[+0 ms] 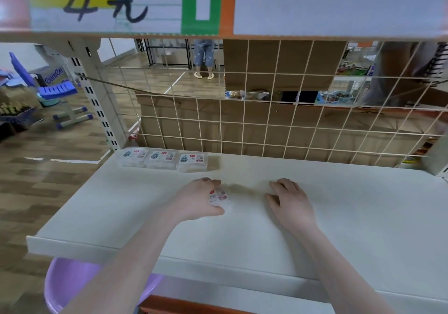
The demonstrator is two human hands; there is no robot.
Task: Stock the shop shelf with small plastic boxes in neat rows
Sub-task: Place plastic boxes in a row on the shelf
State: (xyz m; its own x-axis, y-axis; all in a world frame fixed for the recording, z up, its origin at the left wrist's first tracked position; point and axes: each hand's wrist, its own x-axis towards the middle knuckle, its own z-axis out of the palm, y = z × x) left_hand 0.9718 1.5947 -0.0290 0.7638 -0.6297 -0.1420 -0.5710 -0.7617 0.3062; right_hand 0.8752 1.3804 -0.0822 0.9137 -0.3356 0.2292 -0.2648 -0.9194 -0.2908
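Three small clear plastic boxes with printed labels stand in a row at the back left of the white shelf (339, 216): one at the left (134, 156), one in the middle (161, 159), one at the right (192, 162). My left hand (197, 199) grips a fourth small box (220, 196) on the shelf, in front of the row; only its labelled right end shows past my fingers. My right hand (289, 201) rests on the shelf to the right, fingers loosely bent, holding nothing.
A wire grid panel (266, 124) backs the shelf, with cardboard boxes (184, 124) behind it. A price sign (121, 3) hangs on the shelf above. A purple basin (70, 282) sits below the shelf's front edge. A person's legs (204, 56) stand beyond the grid.
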